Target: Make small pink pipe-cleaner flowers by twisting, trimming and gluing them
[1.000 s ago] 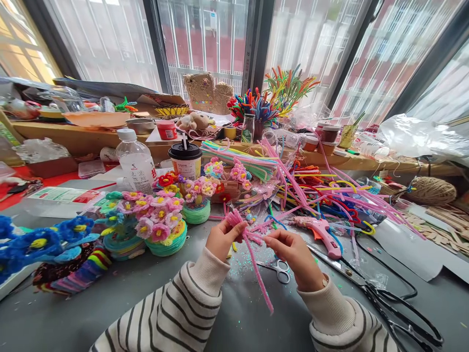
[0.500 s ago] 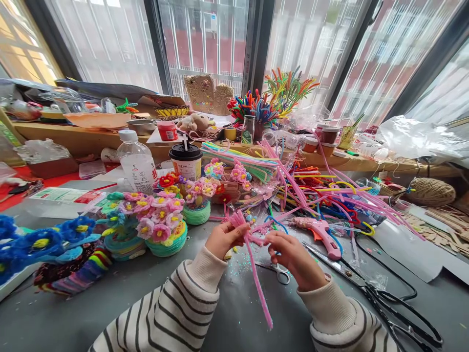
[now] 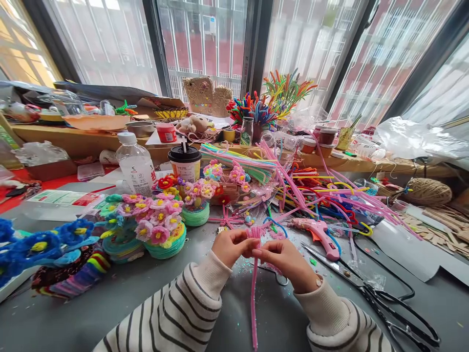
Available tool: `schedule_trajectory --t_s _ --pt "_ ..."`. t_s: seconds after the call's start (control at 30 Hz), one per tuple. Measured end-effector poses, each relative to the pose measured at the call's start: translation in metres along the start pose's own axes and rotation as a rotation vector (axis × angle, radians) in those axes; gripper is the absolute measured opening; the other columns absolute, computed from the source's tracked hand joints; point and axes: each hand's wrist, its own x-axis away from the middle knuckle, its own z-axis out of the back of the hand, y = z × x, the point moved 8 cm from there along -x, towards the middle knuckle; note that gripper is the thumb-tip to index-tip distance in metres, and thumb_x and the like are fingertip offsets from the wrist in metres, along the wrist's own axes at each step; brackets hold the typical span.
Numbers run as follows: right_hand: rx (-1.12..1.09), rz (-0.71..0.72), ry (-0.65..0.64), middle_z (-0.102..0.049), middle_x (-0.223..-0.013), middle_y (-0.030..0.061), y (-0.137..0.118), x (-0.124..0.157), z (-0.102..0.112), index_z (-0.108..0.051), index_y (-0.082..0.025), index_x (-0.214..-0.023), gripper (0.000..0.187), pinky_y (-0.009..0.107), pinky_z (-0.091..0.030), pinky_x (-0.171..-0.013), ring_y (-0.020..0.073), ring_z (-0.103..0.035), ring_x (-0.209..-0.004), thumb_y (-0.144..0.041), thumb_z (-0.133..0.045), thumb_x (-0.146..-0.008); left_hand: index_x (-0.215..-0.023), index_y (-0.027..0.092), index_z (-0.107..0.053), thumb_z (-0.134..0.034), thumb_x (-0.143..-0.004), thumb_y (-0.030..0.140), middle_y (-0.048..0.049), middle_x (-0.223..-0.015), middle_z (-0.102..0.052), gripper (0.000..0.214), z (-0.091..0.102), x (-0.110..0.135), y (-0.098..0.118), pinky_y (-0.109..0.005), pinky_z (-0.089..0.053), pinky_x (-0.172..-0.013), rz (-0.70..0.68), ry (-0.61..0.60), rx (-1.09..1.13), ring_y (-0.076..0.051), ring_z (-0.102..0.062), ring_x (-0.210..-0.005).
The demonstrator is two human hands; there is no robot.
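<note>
Both hands meet over the grey table, pinching a folded bundle of fuzzy pink pipe cleaners (image 3: 254, 300). My left hand (image 3: 231, 248) grips it from the left, thumb and fingers closed just below the looped top. From the right, my right hand (image 3: 284, 260) pinches the same spot, fingertips touching the left thumb. One long pink end hangs straight down toward me. Behind the right hand, small scissors (image 3: 281, 279) lie partly hidden, with glitter scattered around them.
Pipe-cleaner flower pots (image 3: 161, 234) stand at left beside a water bottle (image 3: 135, 166) and a lidded cup (image 3: 184, 161). At right lie a pink glue gun (image 3: 320, 235), large black-handled scissors (image 3: 381, 298) and a heap of loose pipe cleaners (image 3: 330, 195).
My right hand has come left and closed on the pink bundle beside the left hand. The hanging end has swung from slanting to nearly vertical.
</note>
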Motion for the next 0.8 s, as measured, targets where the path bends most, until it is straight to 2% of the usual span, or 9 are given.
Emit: schedule_trajectory --t_s 0.07,0.17,0.27,0.4,0.57,0.67,0.8 --pt "-0.002 -0.004 -0.001 -0.039 -0.043 -0.0051 0.002 -0.001 0.000 -0.056 -0.014 -0.048 0.031 0.020 -0.022 -0.043 0.0064 -0.031 -0.044 -0.042 -0.057 -0.060 -0.048 0.015 -0.056 -0.057 -0.059 0.037 0.0010 -0.042 -0.050 0.024 0.004 0.001 0.007 -0.021 -0.036 -0.045 -0.103 0.060 -0.166 -0.011 -0.046 -0.044" --pt "-0.035 -0.008 0.014 -0.039 -0.043 -0.0048 0.001 0.000 0.000 -0.053 -0.014 -0.047 0.033 0.020 -0.022 -0.043 0.0061 -0.029 -0.043 -0.044 -0.055 -0.060 -0.047 0.017 -0.056 -0.055 -0.062 0.036 -0.0004 -0.046 -0.052 0.024 0.009 0.009 0.026 -0.022 -0.033 -0.049 -0.347 0.186 -0.431 -0.010 -0.043 -0.046" --pt "-0.115 -0.015 0.063 -0.039 -0.044 -0.0048 -0.002 0.001 0.001 -0.053 -0.014 -0.049 0.032 0.020 -0.024 -0.044 0.0066 -0.031 -0.045 -0.045 -0.057 -0.059 -0.049 0.019 -0.057 -0.054 -0.064 0.033 -0.0009 -0.049 -0.054 0.021 0.010 0.016 0.038 -0.022 -0.034 -0.052 -0.484 0.261 -0.499 -0.010 -0.044 -0.048" --pt "-0.245 -0.012 0.146 -0.038 -0.045 -0.0055 -0.004 0.002 0.005 -0.052 -0.014 -0.050 0.030 0.020 -0.025 -0.046 0.0064 -0.031 -0.046 -0.042 -0.059 -0.059 -0.056 0.019 -0.057 -0.055 -0.064 0.033 -0.0010 -0.057 -0.058 0.016 0.017 0.017 0.035 -0.021 -0.039 -0.054 -0.445 0.304 -0.352 -0.011 -0.050 -0.051" --pt "-0.422 0.035 0.255 -0.041 -0.049 -0.0048 -0.001 0.001 0.014 -0.055 -0.015 -0.054 0.024 0.021 -0.026 -0.047 0.0064 -0.032 -0.046 -0.038 -0.060 -0.059 -0.065 0.018 -0.059 -0.055 -0.063 0.034 -0.0015 -0.061 -0.062 0.016 0.016 0.009 0.019 -0.021 -0.043 -0.054 -0.286 0.222 -0.183 -0.012 -0.055 -0.053" --pt "-0.496 0.068 0.329 -0.042 -0.053 -0.0045 0.004 0.002 0.021 -0.056 -0.016 -0.058 0.020 0.020 -0.026 -0.048 0.0063 -0.032 -0.048 -0.035 -0.060 -0.061 -0.068 0.018 -0.062 -0.054 -0.065 0.033 -0.0025 -0.059 -0.063 0.017 0.011 0.009 0.020 -0.021 -0.044 -0.056 -0.303 0.165 -0.203 -0.013 -0.058 -0.054" --pt "-0.500 0.120 0.409 -0.040 -0.054 -0.0042 0.005 0.003 0.028 -0.054 -0.016 -0.059 0.019 0.021 -0.027 -0.049 0.0069 -0.031 -0.050 -0.033 -0.059 -0.063 -0.064 0.018 -0.063 -0.053 -0.066 0.032 -0.0031 -0.057 -0.064 0.017 0.006 0.013 0.028 -0.022 -0.044 -0.054 -0.366 0.149 -0.306 -0.013 -0.057 -0.052"
